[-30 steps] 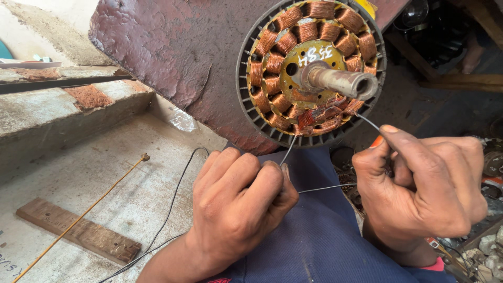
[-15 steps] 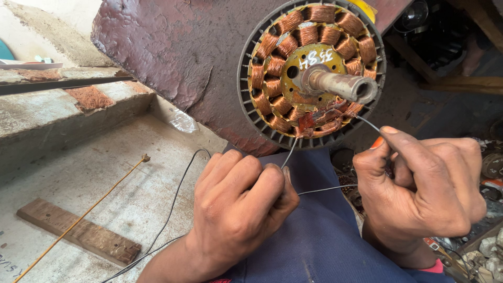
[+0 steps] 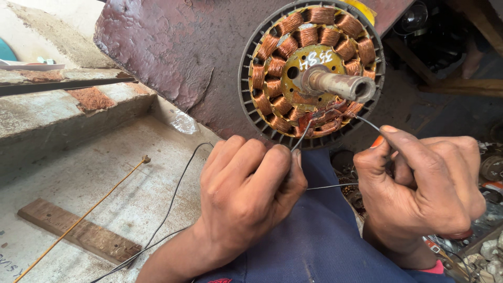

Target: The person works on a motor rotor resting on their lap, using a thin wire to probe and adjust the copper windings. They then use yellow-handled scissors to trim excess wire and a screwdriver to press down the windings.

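I see my left hand (image 3: 246, 199) and right hand (image 3: 424, 194) pinching thin grey wires (image 3: 301, 139) from the copper-wound stator (image 3: 312, 73).

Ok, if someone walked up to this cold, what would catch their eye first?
Probably the round motor stator at top centre, ringed with copper coils around a grey shaft. Just below it, the left hand and right hand each pinch a thin wire lead running from the coils.
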`<state>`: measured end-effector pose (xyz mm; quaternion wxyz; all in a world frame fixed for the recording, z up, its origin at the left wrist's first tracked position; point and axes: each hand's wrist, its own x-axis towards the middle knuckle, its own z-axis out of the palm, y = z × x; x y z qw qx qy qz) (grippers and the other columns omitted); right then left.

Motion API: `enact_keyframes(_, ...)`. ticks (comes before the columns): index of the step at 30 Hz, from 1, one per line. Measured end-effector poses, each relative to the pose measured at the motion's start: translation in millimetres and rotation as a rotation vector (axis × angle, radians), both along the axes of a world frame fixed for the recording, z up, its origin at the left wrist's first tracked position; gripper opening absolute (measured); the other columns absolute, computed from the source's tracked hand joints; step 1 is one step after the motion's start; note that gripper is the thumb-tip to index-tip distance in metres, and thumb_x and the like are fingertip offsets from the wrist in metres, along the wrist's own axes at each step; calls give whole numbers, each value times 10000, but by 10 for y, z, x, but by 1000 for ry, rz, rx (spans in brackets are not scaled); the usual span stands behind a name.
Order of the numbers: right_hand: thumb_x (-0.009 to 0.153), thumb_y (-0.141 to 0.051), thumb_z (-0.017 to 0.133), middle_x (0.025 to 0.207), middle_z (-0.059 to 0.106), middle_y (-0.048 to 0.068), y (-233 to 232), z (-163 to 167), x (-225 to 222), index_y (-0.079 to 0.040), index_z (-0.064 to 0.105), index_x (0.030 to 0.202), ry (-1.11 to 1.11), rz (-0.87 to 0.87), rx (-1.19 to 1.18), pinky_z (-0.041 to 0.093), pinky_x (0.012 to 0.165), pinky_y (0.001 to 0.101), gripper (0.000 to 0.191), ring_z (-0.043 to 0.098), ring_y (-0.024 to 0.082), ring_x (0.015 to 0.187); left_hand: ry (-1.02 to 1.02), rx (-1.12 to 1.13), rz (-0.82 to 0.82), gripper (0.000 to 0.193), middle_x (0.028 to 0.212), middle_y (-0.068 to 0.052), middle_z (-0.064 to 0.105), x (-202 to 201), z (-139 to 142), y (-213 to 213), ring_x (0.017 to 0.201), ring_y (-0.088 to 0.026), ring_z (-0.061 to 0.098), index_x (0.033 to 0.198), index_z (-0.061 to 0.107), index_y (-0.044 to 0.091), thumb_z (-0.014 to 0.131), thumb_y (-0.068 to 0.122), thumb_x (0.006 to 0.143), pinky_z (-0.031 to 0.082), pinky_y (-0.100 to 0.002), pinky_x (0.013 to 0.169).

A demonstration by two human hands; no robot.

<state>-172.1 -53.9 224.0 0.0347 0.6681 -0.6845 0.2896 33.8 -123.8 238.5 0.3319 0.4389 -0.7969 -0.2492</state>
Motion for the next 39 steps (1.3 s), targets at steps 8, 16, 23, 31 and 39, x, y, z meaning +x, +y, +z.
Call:
enact_keyframes(8, 950, 108, 806, 713, 504, 11, 10, -8, -13, 19, 770, 1137, -2, -18, 20, 406, 669, 263, 210, 519, 162, 734, 2, -8, -1, 219, 769, -61, 453, 9, 6, 14, 690, -246, 483, 866, 592, 69, 811, 51, 875, 392, -396, 641)
enact_keyframes(16, 948, 80, 812, 680, 483, -2, 5, 5, -23, 25, 758, 1129, 21, 9, 25, 450, 716, 294, 196, 522, 164, 719, -23, -46, 11, 197, 774, -66, 445, 22, 12, 23, 696, -251, 484, 887, 613, 62, 808, 45, 868, 385, -400, 647)
enact_keyframes(23, 937, 86, 793, 696, 492, 5, 29, -20, -19, 14, 760, 1146, 22, -9, 29, 428, 711, 273, 223, 539, 169, 746, -57, -8, 8, 236, 719, -59, 408, 96, 40, 118, 646, -244, 462, 795, 574, 75, 805, 39, 829, 373, -398, 606)
enact_keyframes(31, 931, 88, 768, 714, 536, 21, -11, 77, -40, 55, 760, 1145, 17, 56, -35, 428, 701, 287, 216, 567, 175, 745, -72, 4, 14, 267, 735, -62, 416, 87, 1, 129, 668, -253, 479, 772, 542, 92, 803, 59, 818, 382, -405, 612)
enact_keyframes(39, 897, 53, 811, 694, 519, 9, -129, 129, 96, 19, 745, 1094, 17, 166, 42, 449, 653, 258, 212, 547, 182, 702, -74, 3, 6, 276, 741, -57, 411, 93, -14, 135, 674, -247, 477, 774, 530, 97, 798, 58, 826, 387, -401, 617)
